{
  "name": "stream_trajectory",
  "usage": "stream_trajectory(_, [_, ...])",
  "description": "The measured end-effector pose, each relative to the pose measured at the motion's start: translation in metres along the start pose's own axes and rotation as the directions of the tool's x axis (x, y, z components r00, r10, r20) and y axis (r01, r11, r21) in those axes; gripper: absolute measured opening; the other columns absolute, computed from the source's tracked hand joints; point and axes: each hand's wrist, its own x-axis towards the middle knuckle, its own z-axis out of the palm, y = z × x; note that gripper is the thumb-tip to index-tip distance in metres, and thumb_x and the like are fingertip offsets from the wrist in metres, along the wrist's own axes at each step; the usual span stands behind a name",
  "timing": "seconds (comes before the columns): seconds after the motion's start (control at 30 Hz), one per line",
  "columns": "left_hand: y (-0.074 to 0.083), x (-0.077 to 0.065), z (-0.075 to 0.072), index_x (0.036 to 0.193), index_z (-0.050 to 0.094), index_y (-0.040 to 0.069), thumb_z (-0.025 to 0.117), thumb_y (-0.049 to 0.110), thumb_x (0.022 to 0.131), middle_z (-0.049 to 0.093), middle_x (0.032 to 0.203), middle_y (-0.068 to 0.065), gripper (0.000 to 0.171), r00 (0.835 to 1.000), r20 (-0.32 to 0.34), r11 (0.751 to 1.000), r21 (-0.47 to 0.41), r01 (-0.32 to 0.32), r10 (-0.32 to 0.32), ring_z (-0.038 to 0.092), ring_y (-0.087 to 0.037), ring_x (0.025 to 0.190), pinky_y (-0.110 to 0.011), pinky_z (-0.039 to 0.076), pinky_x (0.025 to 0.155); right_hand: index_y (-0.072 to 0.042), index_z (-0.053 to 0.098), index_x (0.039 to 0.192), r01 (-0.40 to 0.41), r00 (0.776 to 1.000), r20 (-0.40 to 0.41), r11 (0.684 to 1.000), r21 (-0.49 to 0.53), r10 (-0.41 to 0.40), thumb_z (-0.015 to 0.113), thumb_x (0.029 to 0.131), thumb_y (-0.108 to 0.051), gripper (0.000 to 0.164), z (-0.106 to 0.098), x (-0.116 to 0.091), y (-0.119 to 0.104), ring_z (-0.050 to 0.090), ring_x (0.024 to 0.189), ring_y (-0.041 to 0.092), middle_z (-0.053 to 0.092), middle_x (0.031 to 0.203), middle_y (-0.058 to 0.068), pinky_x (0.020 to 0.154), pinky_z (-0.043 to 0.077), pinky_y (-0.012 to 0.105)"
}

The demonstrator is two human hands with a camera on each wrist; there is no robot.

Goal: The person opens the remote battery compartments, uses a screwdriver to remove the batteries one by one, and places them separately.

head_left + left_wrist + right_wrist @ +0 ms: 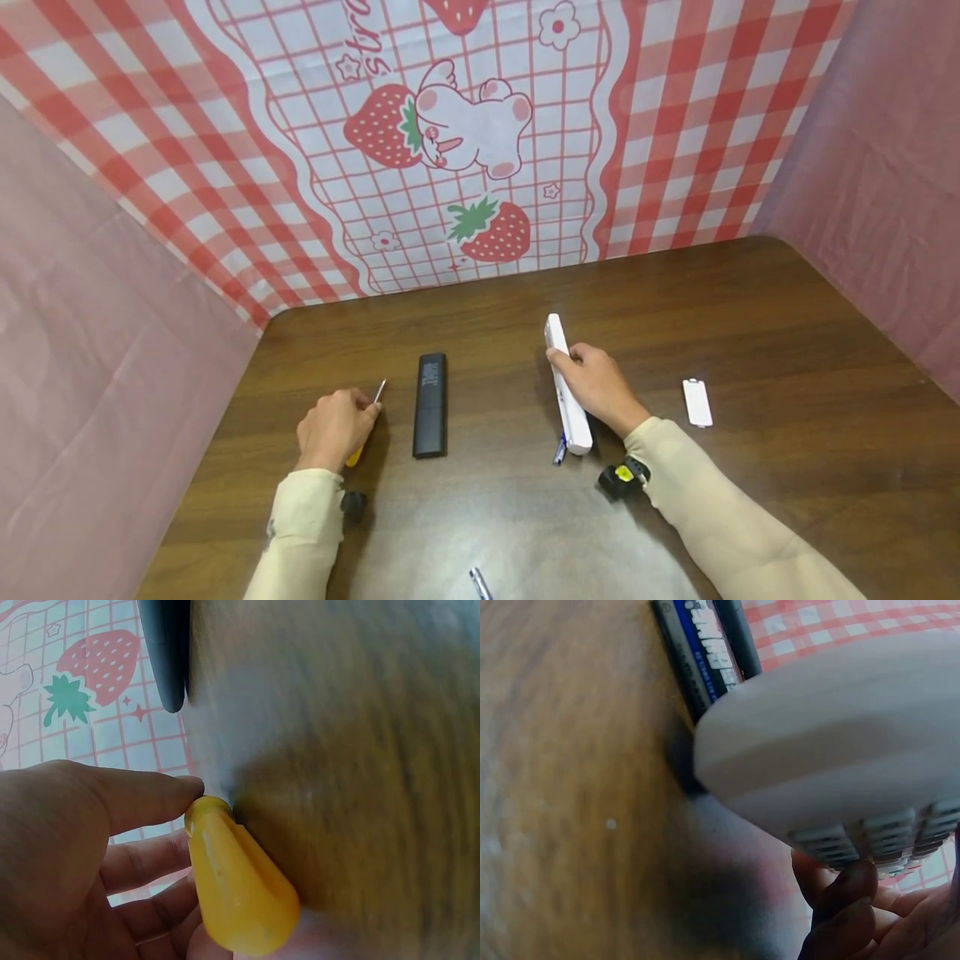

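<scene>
My left hand [333, 429] pinches a screwdriver between thumb and fingers, near where its shaft meets the yellow handle [240, 885]. The metal tip [381, 388] points away across the table. With my right hand [600, 387] I grip a white remote control [572, 412], turned on its side, its rows of buttons [889, 832] against the fingers in the right wrist view. A blue and white battery [559, 450] lies by the remote's near end, partly covered by it in the right wrist view. Between the hands lies a black remote control [430, 408].
A white battery cover [697, 403] lies right of my right hand on the brown wooden table [787, 350]. Another battery [480, 583] is at the bottom of the head view. A red checked cloth [675, 125] with strawberries hangs behind, and pink curtains [97, 375] stand on both sides.
</scene>
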Motion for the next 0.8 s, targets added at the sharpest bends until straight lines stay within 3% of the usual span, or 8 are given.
stream_trajectory(0.5, [0.0029, 0.0001, -0.0037, 0.111, 0.076, 0.017, 0.061, 0.041, 0.096, 0.071, 0.109, -0.017, 0.032, 1.0, -0.008, 1.0, -0.01, -0.008, 0.008, 0.066, -0.036, 0.086, -0.047, 0.046, 0.06, 0.003, 0.064, 0.113, 0.01, 1.0, 0.001, 1.0, 0.008, -0.01, 0.051, 0.101, -0.048, 0.053, -0.0025, -0.0001, -0.006, 0.063, 0.075, 0.023, 0.067, 0.093, 0.016, 0.065, 0.052, 0.034])
stream_trajectory(0.8, [0.0032, -0.0067, -0.0024, 0.115, 0.075, 0.012, 0.058, 0.037, 0.098, 0.071, 0.11, -0.015, 0.035, 0.996, -0.092, 0.999, -0.035, -0.01, 0.007, 0.066, -0.039, 0.094, -0.053, 0.048, 0.069, 0.003, 0.064, 0.112, 0.01, 1.0, 0.009, 1.0, 0.027, -0.01, 0.052, 0.101, -0.045, 0.05, -0.0001, -0.0039, -0.0089, 0.063, 0.074, 0.023, 0.067, 0.094, 0.016, 0.065, 0.053, 0.034])
